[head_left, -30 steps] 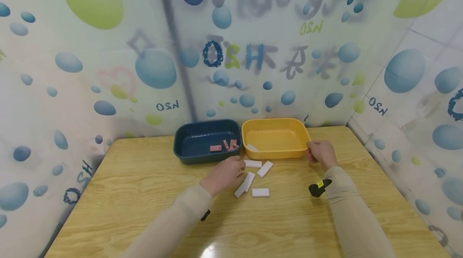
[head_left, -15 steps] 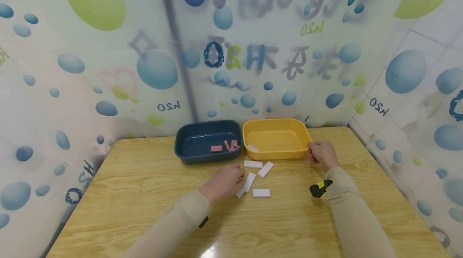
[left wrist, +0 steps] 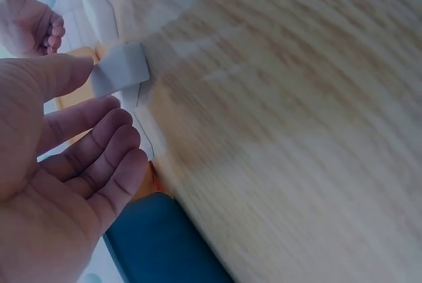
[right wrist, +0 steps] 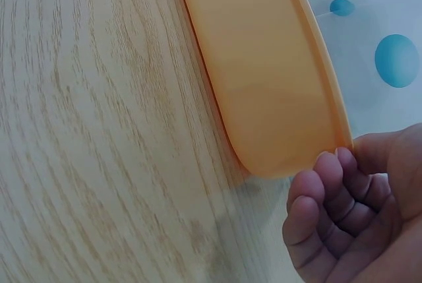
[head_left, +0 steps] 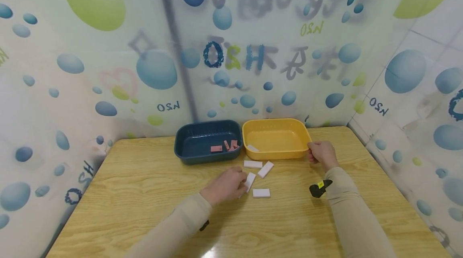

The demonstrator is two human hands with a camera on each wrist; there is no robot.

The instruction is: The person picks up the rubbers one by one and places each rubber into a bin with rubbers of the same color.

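Observation:
In the head view my left hand (head_left: 225, 185) is low over the table at the small white rectangular blocks. The left wrist view shows its thumb and index finger pinching the near end of one white block (left wrist: 123, 68); the other fingers are loosely bent. Another white block (head_left: 250, 181) lies right beside it. My right hand (head_left: 322, 153) holds the right end of the yellow tray (head_left: 276, 155); in the right wrist view its thumb and bent fingertips (right wrist: 328, 166) pinch the rim. Inside that tray lies a white block (head_left: 252, 148).
The dark blue tray (head_left: 202, 159), touching the yellow one on its left, has several pink blocks (head_left: 216, 149) in it. More white blocks (head_left: 261, 193) lie on the wooden table (head_left: 144, 185) before the trays. A patterned curtain (head_left: 231, 89) hangs behind the table.
My left hand has come down and toward me, from near the dark blue tray's front edge to the nearer white blocks, now covering most of one. The right hand has stayed at the yellow tray.

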